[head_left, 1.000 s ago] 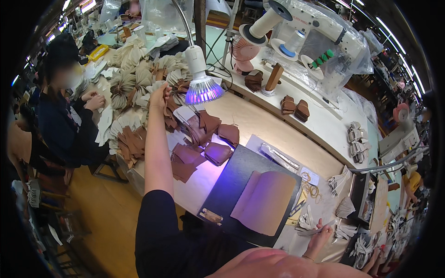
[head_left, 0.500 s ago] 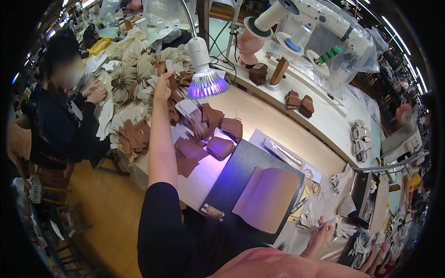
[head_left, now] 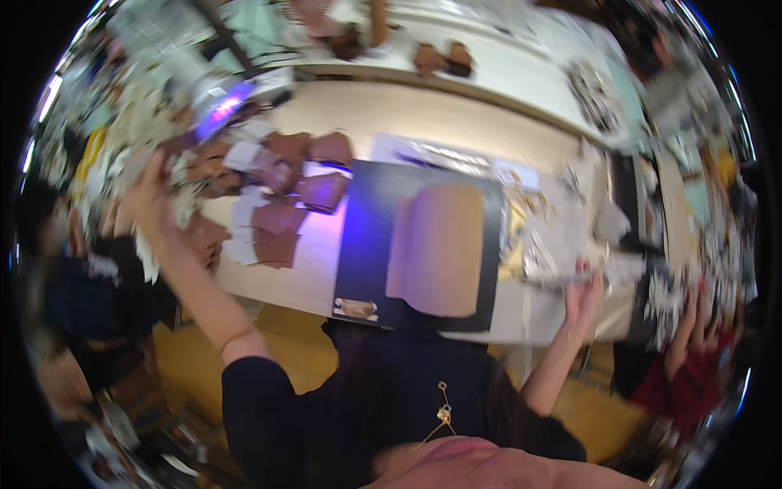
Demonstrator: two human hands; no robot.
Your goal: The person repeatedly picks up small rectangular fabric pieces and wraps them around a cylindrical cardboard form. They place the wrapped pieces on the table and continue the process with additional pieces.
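Note:
My left hand (head_left: 149, 189) reaches out over the heaped pieces at the left; motion smears its fingers, and I cannot make out what it holds, if anything. Brown cut pieces (head_left: 278, 231) and stacked brown bundles (head_left: 323, 191) lie close by on the table. At the right, my right hand (head_left: 582, 300) is closed around a thin pale strip (head_left: 562, 279), just above the tabletop. In front of me, a rolled tan sheet (head_left: 440, 248) rests on a dark board (head_left: 366, 236).
A lamp (head_left: 221, 112) glows purple above the left pile. Plastic-wrapped tools (head_left: 444, 156) lie behind the board, with rubber bands (head_left: 538, 204) to its right. A raised white shelf (head_left: 505, 81) runs along the back. People sit at both sides.
My view has turned, so the table looks level and the lamp sits farther left. My left hand has drawn nearer from the far pile. The right hand still holds pale material.

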